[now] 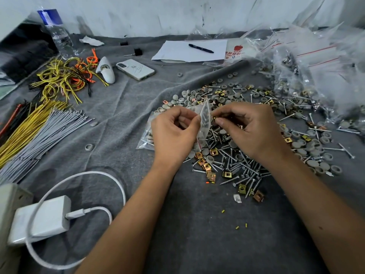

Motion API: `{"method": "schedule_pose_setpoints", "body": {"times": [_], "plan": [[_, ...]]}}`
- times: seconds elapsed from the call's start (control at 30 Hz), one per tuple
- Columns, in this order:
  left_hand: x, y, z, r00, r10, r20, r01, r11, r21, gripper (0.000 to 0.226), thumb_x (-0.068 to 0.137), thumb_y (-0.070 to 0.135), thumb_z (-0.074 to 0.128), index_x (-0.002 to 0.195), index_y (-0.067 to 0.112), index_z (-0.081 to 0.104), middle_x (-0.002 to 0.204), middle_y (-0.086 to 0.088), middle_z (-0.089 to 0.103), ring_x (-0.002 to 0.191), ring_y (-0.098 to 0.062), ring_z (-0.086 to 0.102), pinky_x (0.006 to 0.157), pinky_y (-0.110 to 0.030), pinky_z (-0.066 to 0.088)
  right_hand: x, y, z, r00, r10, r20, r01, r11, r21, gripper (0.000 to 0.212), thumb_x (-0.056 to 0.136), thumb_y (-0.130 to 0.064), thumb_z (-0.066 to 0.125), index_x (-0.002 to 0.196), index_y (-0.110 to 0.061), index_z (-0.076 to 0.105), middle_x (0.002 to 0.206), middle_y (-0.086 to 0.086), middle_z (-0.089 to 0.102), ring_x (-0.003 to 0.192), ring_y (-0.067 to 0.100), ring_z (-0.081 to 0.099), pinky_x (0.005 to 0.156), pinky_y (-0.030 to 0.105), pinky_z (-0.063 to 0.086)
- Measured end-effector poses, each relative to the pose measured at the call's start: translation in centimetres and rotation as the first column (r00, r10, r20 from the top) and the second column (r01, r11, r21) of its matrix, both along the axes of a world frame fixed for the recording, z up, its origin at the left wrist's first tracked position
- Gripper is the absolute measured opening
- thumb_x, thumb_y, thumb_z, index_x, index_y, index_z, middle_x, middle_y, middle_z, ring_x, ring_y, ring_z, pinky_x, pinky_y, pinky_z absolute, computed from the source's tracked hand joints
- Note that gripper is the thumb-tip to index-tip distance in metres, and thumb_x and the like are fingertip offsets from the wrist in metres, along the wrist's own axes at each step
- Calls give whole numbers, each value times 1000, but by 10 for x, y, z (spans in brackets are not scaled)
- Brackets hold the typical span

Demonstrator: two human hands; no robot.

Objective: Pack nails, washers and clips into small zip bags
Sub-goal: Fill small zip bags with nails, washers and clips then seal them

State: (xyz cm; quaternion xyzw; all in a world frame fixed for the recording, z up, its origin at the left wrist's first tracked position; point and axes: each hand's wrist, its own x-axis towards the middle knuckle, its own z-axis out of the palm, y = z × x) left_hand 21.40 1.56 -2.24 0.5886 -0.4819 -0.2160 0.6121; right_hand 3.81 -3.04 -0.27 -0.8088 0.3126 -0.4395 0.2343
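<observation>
From the head camera, both hands meet over a grey cloth (110,115) that covers the work surface. The left hand (173,131) has its fingers curled and pinches one edge of a small clear zip bag (204,123), which hangs between the two hands with its mouth upward. The right hand (246,129) has its thumb and forefinger pinched together on a small brass-coloured clip (214,117) right at the bag's opening (its other fingers are curled beneath, and whether they hold more I cannot tell).

Under and beyond the hands lies a loose heap of nails (243,171), grey washers (320,147) and brass clips (210,175), spread toward the right. A filled zip bag (145,141) lies flat just left of the left hand. Further filled bags (316,62) pile up at the far right.

To the left sit bundles of yellow and grey ties (37,133), and a white charger (41,220) with its cable lies near the front. A phone (135,69), a sheet of paper (189,51) with a pen (200,48) and a water bottle (57,34) lie at the back.
</observation>
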Motion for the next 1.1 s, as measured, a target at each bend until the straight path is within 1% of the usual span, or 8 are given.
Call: {"method": "schedule_pose_setpoints", "body": {"times": [0.1, 0.23, 0.37, 0.57, 0.67, 0.83, 0.97, 1.1], "plan": [[-1, 2, 0, 998, -17, 58, 18, 1000, -17, 9, 85, 4, 80, 80, 10, 75, 63, 7, 65, 55, -3, 54, 52, -15, 44, 6, 5, 1, 1000, -23, 18, 24, 998, -53, 19, 86, -6, 80, 104, -8, 74, 95, -3, 75, 91, 5, 73, 80, 29, 61], [0, 1, 1, 998, -22, 65, 22, 1000, 1, 10, 86, 7, 80, 80, 11, 74, 62, 4, 66, 55, -9, 57, 52, -18, 45, 12, 9, 2, 994, -21, -111, 0, 982, -187, 18, 82, -4, 83, 96, -10, 75, 90, -3, 75, 83, 4, 70, 77, 18, 57], [1, 0, 2, 999, -39, -12, 39, 999, 10, 10, 88, 9, 80, 80, 14, 74, 63, 4, 67, 54, -8, 57, 51, -21, 44, 12, 6, -1, 977, -72, -203, 27, 976, -214, 23, 79, -4, 84, 101, -11, 78, 96, 2, 78, 86, 12, 72, 81, 29, 59], [0, 0, 2, 998, -43, -35, 42, 999, -22, 9, 88, 10, 79, 81, 13, 75, 63, 4, 69, 52, -5, 56, 50, -19, 44, 15, 7, -2, 980, -66, -189, 27, 979, -202, 18, 78, -5, 84, 95, -10, 78, 90, 3, 77, 80, 15, 71, 76, 32, 58], [2, -1, 2, 997, 7, -72, -10, 999, -41, 12, 88, 7, 79, 80, 15, 75, 67, 7, 69, 58, -5, 58, 56, -21, 48, 13, 5, -1, 986, -67, -151, 34, 977, -211, 17, 86, -9, 80, 103, -7, 79, 98, 4, 78, 87, 12, 72, 82, 22, 57], [7, -3, 2, 970, 161, -180, -170, 985, -36, 10, 88, 9, 77, 80, 15, 75, 71, 0, 72, 63, -12, 61, 59, -29, 53, 6, -4, -4, 961, -276, -14, 270, 949, -160, 15, 92, -9, 73, 107, -8, 76, 102, 1, 75, 85, 2, 66, 81, 8, 50], [9, -4, 1, 940, 230, -251, -245, 969, -29, 5, 86, 9, 74, 81, 10, 76, 77, -13, 74, 66, -21, 63, 66, -48, 60, 9, -17, -12, 913, -279, -298, 234, 956, -178, 19, 92, -14, 73, 110, -14, 76, 111, 3, 70, 108, 20, 58, 94, 32, 47], [9, -3, 1, 936, 246, -251, -257, 966, -11, 5, 86, 9, 75, 81, 10, 76, 77, -12, 75, 65, -18, 63, 64, -38, 56, 20, -22, -12, 840, -243, -485, 174, 968, -183, 26, 98, -25, 65, 122, -23, 74, 118, 3, 59, 120, 24, 44, 95, 39, 46]]}}
